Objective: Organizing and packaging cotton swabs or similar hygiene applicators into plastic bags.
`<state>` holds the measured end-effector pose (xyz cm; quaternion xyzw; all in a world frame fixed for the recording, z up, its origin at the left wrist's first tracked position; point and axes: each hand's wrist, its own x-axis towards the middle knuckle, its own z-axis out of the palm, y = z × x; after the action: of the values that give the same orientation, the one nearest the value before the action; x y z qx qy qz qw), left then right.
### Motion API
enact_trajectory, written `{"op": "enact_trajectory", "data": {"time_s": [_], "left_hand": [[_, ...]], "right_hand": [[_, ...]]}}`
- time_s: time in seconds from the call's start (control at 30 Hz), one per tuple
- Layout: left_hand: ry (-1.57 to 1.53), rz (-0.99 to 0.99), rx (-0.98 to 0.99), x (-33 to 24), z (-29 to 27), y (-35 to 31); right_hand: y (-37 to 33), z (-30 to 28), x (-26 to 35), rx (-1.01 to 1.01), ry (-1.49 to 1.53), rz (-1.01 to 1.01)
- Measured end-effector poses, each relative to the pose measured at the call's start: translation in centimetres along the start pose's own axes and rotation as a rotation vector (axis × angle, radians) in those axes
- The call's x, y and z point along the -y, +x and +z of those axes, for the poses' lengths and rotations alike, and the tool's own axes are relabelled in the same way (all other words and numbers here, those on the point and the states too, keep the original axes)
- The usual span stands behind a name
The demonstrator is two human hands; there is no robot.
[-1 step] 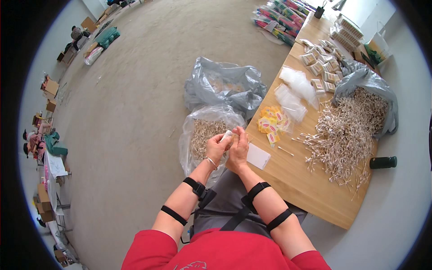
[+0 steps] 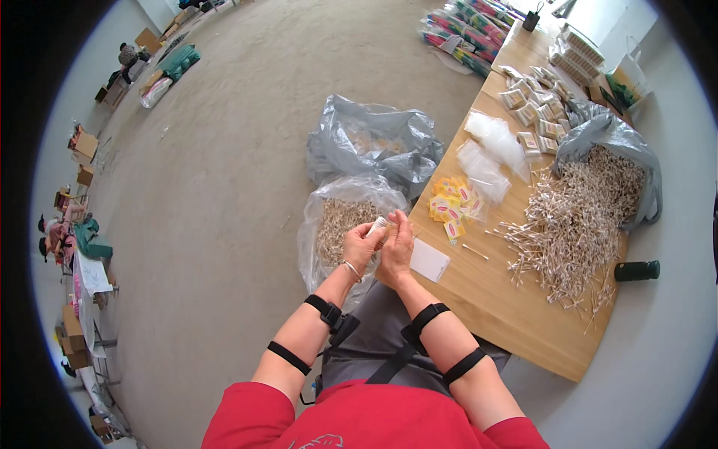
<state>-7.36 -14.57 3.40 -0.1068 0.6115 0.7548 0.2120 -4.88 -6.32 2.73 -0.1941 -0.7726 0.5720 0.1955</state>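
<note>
Angling left forearm (image 2: 303, 333) from near left toward far right and right forearm (image 2: 446, 343) from near right toward far left, holding wrists (image 2: 395, 280) close together. Pinching with left hand (image 2: 360, 245), curling it inward toward the right. Poising right hand (image 2: 395, 251) just beside it, pointing slightly bent fingers (image 2: 396, 218) toward the far side.

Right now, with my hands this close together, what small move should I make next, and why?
I'd probably bring your right hand in to even up the small white-ended bundle, which looks like swabs. Your left hand holds it with the pale ends showing, and your right is raised close beside it, so little reach seems needed.
</note>
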Motion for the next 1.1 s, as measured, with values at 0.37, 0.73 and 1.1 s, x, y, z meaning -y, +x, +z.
{"op": "enact_trajectory", "data": {"time_s": [0.37, 0.73, 1.1], "left_hand": [[0.558, -0.015, 0.069, -0.8, 0.6, 4.1], [0.332, -0.104, 0.332, -1.2, -0.9, 4.3], [0.592, 0.311, 0.206, -3.3, -1.1, 3.1]], "right_hand": [[0.1, 0.2, -0.3, -0.067, 0.084, -0.020], [-0.4, 0.9, 0.2, -0.078, -0.047, -0.078], [-0.8, 1.6, 1.4, -0.077, 0.036, -0.157]]}}
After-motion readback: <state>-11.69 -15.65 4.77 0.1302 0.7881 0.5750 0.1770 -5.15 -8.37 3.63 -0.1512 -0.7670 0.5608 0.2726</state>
